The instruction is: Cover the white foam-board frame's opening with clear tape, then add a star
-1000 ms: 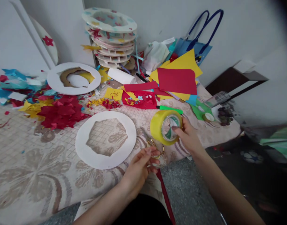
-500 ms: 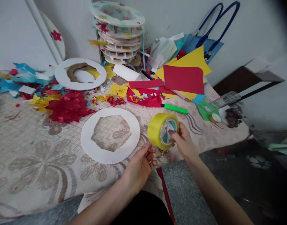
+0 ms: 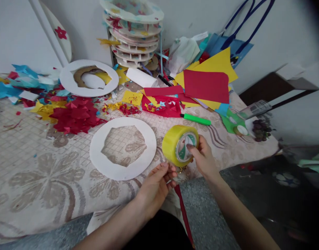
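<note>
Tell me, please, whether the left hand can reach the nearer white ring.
Probably yes: the nearer white ring lies just beside the left hand, nothing between them, though its fingers touch the tape roll.

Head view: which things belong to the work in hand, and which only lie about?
In hand: yellow tape roll, held by right hand, touched by left hand.
Lying about: white ring, green marker, red sheet, red paper scraps, stacked rings.

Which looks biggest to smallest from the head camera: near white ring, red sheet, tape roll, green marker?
1. near white ring
2. red sheet and tape roll: about alike, and the roll is held nearer
3. green marker
</note>
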Demonstrator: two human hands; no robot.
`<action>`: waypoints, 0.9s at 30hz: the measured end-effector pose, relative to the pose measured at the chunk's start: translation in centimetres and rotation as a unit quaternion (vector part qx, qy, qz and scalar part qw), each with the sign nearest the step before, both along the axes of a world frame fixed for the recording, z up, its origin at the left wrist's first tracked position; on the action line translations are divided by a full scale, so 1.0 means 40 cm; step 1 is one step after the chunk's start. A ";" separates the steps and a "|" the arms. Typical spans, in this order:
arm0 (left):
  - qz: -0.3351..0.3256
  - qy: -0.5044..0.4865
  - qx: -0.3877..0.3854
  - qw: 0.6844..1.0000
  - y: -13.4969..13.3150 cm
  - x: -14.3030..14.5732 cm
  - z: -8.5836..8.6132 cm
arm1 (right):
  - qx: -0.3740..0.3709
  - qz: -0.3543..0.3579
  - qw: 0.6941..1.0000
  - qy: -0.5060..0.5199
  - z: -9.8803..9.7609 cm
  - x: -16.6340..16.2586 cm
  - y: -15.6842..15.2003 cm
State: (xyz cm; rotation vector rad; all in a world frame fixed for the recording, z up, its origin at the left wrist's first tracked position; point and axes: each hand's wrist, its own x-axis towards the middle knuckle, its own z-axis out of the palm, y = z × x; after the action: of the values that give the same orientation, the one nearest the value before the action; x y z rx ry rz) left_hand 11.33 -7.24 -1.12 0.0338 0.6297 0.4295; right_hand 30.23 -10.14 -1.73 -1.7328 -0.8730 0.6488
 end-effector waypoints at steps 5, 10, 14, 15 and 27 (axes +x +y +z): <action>0.006 0.008 0.015 1.000 0.001 -0.006 -0.002 | 0.010 0.001 1.000 -0.004 -0.006 0.002 -0.004; -0.001 0.016 0.052 0.999 0.006 -0.021 -0.006 | 0.042 -0.006 0.999 0.001 -0.002 -0.006 -0.003; 0.004 0.036 0.066 0.997 0.005 -0.034 0.004 | 0.058 -0.006 0.998 0.007 0.004 -0.019 0.001; 0.009 0.040 0.070 0.997 0.004 -0.038 0.008 | 0.064 -0.007 0.998 0.010 0.005 -0.022 0.001; 0.003 0.062 0.113 0.992 0.008 -0.082 0.020 | 0.040 -0.001 0.999 -0.025 0.046 -0.043 -0.004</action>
State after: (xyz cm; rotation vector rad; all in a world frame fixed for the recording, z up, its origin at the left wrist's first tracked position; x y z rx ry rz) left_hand 8.06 -6.91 -0.34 0.2751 0.7010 0.5061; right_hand 28.53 -10.31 0.12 -1.6848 -0.9206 0.5639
